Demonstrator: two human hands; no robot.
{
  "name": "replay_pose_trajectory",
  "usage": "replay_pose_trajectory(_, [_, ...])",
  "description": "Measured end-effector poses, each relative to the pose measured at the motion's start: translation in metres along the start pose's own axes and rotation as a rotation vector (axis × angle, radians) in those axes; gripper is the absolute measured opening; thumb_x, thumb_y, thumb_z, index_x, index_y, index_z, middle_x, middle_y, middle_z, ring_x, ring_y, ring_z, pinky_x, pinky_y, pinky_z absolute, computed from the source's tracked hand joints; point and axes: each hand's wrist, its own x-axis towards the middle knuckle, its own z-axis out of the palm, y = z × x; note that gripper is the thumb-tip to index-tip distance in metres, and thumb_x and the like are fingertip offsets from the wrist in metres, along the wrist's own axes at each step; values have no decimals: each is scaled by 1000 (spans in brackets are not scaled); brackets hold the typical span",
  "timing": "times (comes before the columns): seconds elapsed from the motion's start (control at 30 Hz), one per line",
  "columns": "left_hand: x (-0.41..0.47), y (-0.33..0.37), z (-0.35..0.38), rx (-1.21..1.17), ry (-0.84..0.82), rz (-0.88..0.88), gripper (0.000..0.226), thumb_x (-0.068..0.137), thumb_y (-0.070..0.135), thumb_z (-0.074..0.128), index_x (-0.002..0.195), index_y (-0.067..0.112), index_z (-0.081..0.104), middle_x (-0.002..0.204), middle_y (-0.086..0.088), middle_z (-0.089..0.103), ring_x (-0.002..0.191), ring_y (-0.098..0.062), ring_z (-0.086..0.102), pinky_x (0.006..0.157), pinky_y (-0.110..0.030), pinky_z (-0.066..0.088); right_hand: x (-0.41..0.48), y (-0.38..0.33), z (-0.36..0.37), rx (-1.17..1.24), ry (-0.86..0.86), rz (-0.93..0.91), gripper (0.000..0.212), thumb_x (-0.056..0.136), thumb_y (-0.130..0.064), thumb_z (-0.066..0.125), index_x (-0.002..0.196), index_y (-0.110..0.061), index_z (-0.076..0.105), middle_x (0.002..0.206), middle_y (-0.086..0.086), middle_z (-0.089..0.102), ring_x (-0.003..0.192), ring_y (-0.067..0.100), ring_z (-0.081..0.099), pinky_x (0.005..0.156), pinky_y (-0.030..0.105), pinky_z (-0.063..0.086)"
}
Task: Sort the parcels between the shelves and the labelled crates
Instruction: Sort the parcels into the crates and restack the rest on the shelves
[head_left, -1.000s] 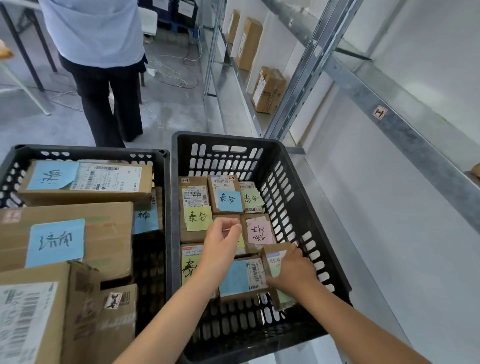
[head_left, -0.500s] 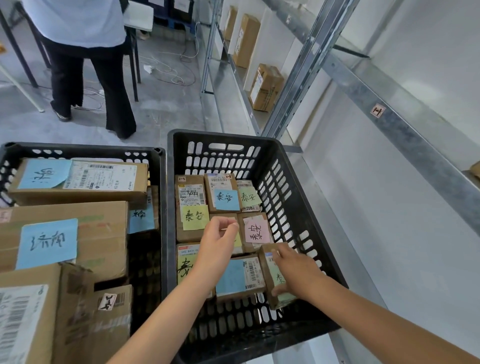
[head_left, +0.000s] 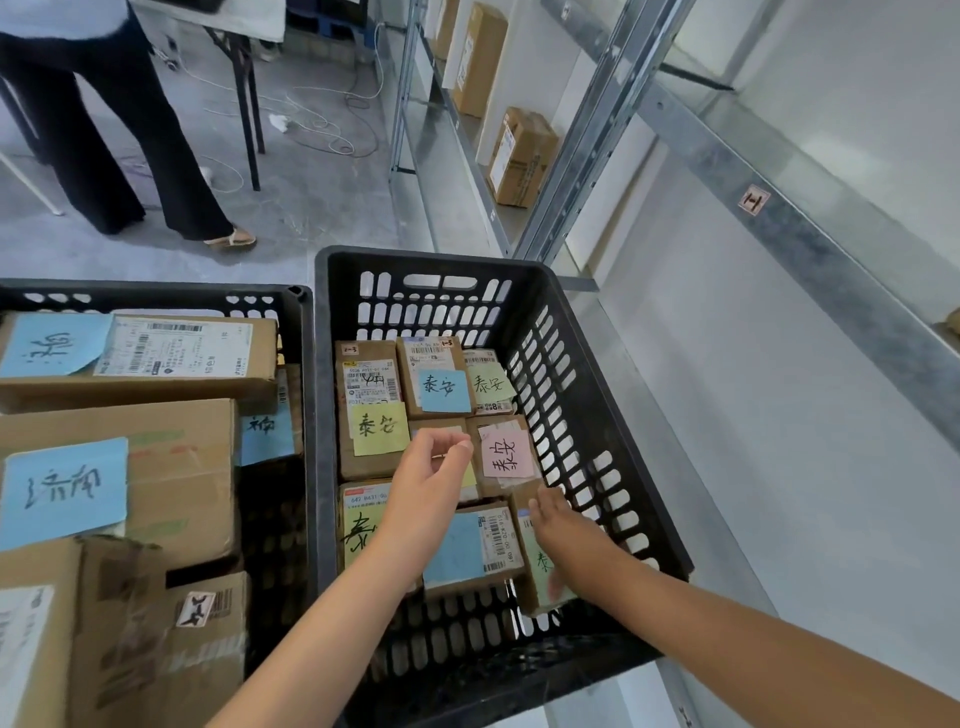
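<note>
Right hand (head_left: 566, 525) now flatter on green-noted parcel (head_left: 540, 564) in black crate (head_left: 582, 415).

Bright, even daylight, soft shadows, wide-angle bending at the edges, slight blur.
</note>
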Motion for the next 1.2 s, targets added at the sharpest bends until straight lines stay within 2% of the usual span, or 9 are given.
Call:
replay_pose_trajectory(0.23, [1, -4, -1, 1, 9, 20, 9, 100, 25, 53, 104, 24, 61, 109, 5, 62, 104, -11, 59, 94, -31, 49, 13, -4, 4, -66, -64, -42, 102, 86, -11, 74, 152, 11, -1, 159, 37, -2, 147, 45, 17, 116, 43, 32])
replay_pose_trajectory(0.37, [3, -5, 3, 47, -7, 33, 7, 99, 25, 53, 101, 26, 59, 108, 4, 61, 101, -11, 58, 86, -27, 47, 18, -9, -6, -184, -79, -139, 67, 86, -35, 74, 136, 2, 50, 137, 24, 50, 130, 40, 42, 110, 46, 32])
replay_pose_trajectory(0.43, [2, -5, 4, 78, -16, 36, 7, 99, 25, 53, 101, 26, 59, 108, 4, 61, 99, -10, 58, 78, -23, 45, 16, -10, -8, -245, -58, -161, 61, 84, -43, 74, 125, -1, 58, 122, 16, 59, 119, 34, 49, 104, 44, 34])
replay_pose_trajectory(0.53, [0, -7, 1, 32, 33, 79, 11, 99, 19, 52, 101, 23, 62, 109, 3, 64, 103, -12, 60, 88, -29, 50, 8, 2, 6, -8, 1, -90, 110, 76, -40, 82, 154, 4, 18, 158, 23, 22, 146, 38, 19, 118, 43, 23])
replay_pose_trajectory(0.6, [0, -8, -1, 21, 55, 93, 13, 99, 17, 52, 100, 25, 63, 109, 3, 65, 104, -12, 60, 91, -32, 50, 2, 10, 7, 262, 16, -44, 125, 72, -33, 85, 157, -3, -2, 166, 10, -1, 152, 28, 3, 121, 39, 14])
replay_pose_trajectory(0.8, [-4, -13, 5, 250, -33, 208, 16, 101, 23, 50, 97, 37, 56, 112, 17, 56, 105, 4, 53, 77, -17, 42, -24, 10, -24, 461, 253, 26, 68, 88, -30, 71, 147, -22, 37, 150, -6, 39, 127, 17, 51, 98, 35, 48])
replay_pose_trajectory(0.93, [-10, -13, 8, 419, -64, 302, 13, 101, 23, 50, 109, 33, 52, 113, 21, 50, 113, -2, 51, 94, -24, 41, -62, 19, -48, 501, 459, 24, 59, 92, -35, 66, 143, -24, 41, 142, -7, 46, 121, 14, 53, 87, 27, 45])
replay_pose_trajectory(1.13, [-31, 15, 16, 647, -118, 484, 36, 101, 31, 49, 137, 25, 48, 127, 18, 49, 90, 16, 47, 84, -10, 32, -119, 33, -66, 496, 505, 122, 73, 97, -46, 56, 157, -21, 24, 164, -4, 23, 146, 15, 31, 116, 38, 34])
replay_pose_trajectory(1.2, [-42, 30, 20, 702, -135, 556, 38, 101, 32, 49, 139, 24, 47, 138, 12, 48, 107, 10, 48, 96, -20, 37, -138, 31, -72, 509, 528, 130, 78, 95, -63, 47, 158, -23, 21, 164, -6, 21, 148, 14, 27, 117, 38, 32])
